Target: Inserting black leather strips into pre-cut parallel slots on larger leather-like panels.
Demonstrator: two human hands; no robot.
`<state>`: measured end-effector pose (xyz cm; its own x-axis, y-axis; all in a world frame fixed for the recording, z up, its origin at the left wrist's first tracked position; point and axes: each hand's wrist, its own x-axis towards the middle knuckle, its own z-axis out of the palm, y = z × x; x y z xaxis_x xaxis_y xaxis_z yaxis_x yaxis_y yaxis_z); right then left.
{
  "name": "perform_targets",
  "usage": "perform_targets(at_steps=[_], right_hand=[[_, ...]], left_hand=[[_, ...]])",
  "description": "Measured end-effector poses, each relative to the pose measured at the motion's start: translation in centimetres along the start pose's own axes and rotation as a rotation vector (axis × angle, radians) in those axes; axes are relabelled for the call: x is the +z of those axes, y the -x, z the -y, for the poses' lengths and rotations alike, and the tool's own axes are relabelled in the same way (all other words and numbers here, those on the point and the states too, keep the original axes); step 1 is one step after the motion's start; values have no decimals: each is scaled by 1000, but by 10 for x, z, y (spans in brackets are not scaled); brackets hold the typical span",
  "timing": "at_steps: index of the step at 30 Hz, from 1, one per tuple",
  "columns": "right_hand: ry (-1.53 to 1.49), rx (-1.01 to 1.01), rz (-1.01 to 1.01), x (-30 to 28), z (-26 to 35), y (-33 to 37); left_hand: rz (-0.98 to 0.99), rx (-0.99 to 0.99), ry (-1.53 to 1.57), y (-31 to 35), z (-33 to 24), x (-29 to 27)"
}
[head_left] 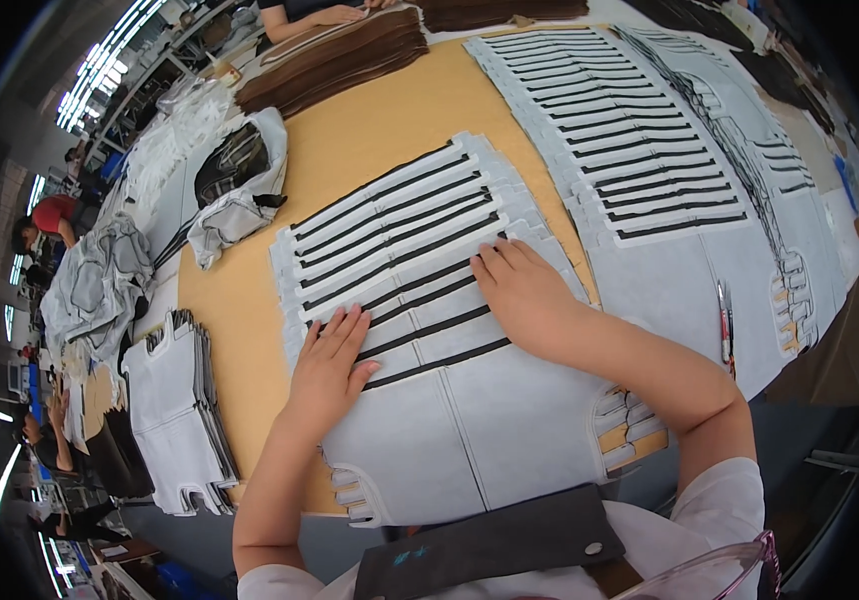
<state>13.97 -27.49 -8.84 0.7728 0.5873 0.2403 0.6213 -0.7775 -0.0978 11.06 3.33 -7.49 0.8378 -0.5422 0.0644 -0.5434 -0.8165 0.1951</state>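
Note:
A fanned row of pale grey fabric pieces [449, 420] with black strip edges lies overlapped on the tan table [369, 130] right in front of me. My left hand [334, 355] rests flat, fingers spread, on the near left part of the row. Over the right part, near the black strips [399, 240], my right hand [524, 290] lies palm down. Neither hand grips anything.
A second, longer fan of grey pieces [629, 150] runs along the right. A stack of grey cut pieces [174, 400] sits at the left edge, brown fabric stacks [339, 60] at the far end, a grey bundle [239, 190] left. Scissors [724, 320] lie right. Other people work nearby.

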Motion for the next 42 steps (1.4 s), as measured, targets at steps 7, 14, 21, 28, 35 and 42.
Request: perform_targets(at_steps=[7,14,21,28,35,42], right_hand=[[-200,-16,64,10,33,-21],[-722,-34,130,-2,43,-55],[-293,229,203,-7,39,-130],[-240,-41,249,25,70,-149],[-473,-24,-146,75,120,-161],[-545,-80,-197,80,118,-158]], left_hand=[[32,5,22,5,5,2],[-50,-147,-89,25,25,-10],[-29,-270,-152,29,38,-5],[-21,-278,-207,29,33,-2],[-56,-261,-166,32,38,2],[-73,-236,-121,31,38,7]])
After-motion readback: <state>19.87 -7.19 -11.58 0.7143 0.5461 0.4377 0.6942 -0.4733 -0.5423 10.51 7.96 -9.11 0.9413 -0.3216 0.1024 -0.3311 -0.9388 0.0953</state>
